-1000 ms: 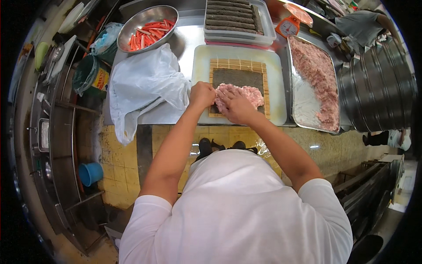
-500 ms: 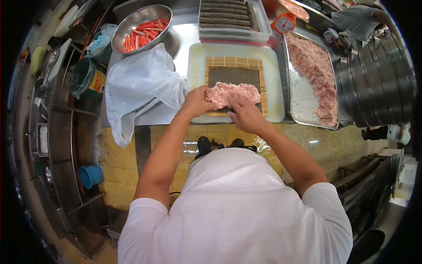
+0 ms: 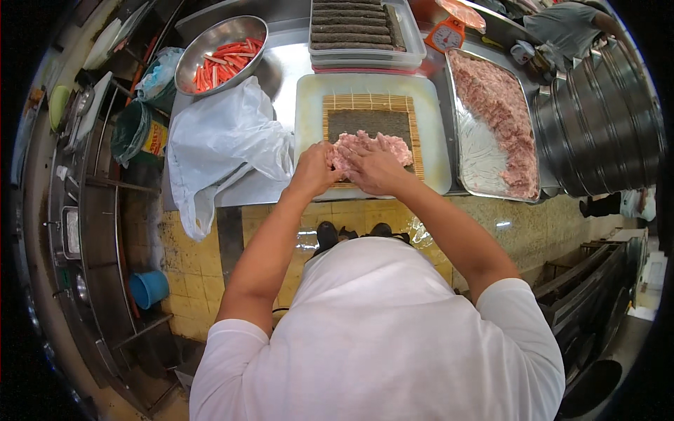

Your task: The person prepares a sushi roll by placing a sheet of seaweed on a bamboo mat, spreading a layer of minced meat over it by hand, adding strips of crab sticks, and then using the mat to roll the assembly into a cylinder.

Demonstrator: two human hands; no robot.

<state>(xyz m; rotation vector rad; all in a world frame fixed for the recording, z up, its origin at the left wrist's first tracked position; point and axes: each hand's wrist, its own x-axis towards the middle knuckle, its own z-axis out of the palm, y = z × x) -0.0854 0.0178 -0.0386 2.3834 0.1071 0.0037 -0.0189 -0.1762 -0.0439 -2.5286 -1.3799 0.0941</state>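
Note:
A mound of pink minced meat (image 3: 397,147) lies across the near part of a dark seaweed sheet (image 3: 365,121). The sheet rests on a bamboo rolling mat (image 3: 415,133), which sits on a pale cutting board (image 3: 434,144). My left hand (image 3: 314,170) is curled round the left end of the meat, its fingertips partly hidden. Flat on top of the meat, fingers spread, lies my right hand (image 3: 377,169). It covers the middle and the near edge of the mound.
Right of the board is a metal tray (image 3: 484,158) with more minced meat. Behind stand a plastic tub (image 3: 414,57) of dark rolls and an orange scale (image 3: 446,35). A white plastic bag (image 3: 217,133) and a steel bowl (image 3: 184,74) of red-and-white sticks are at left. Stacked round metal containers (image 3: 597,126) stand far right.
My right hand has slid left over the meat, closer to my left hand, with its fingers spread on top. My left hand stays at the meat's left end. The view has shifted slightly.

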